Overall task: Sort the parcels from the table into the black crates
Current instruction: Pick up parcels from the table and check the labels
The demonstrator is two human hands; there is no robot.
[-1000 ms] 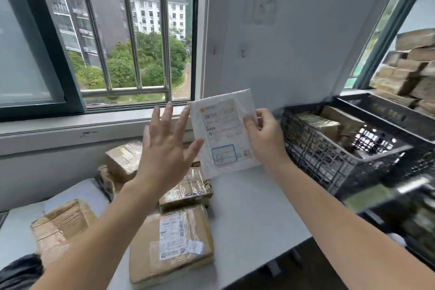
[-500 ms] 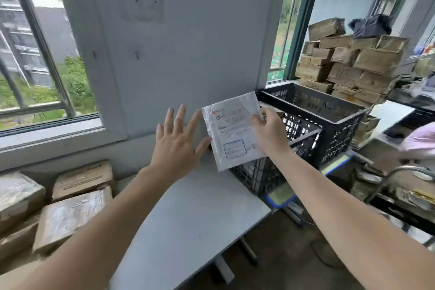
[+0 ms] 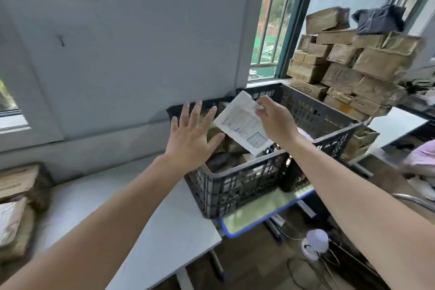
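In the centre of the frame the right hand (image 3: 276, 122) is pinching the upper corner of a white parcel (image 3: 237, 125), which is hanging tilted above the open top of the black crate (image 3: 235, 183). The left hand (image 3: 190, 141) is hovering just left of it over the crate's rim, fingers spread, grasping nothing. Packed items (image 3: 233, 148) are lying inside the crate. Brown parcels (image 3: 16, 181) are sitting on the worktop (image 3: 146, 207) at the left edge, and a stack of boxes (image 3: 353, 63) is standing at upper right.
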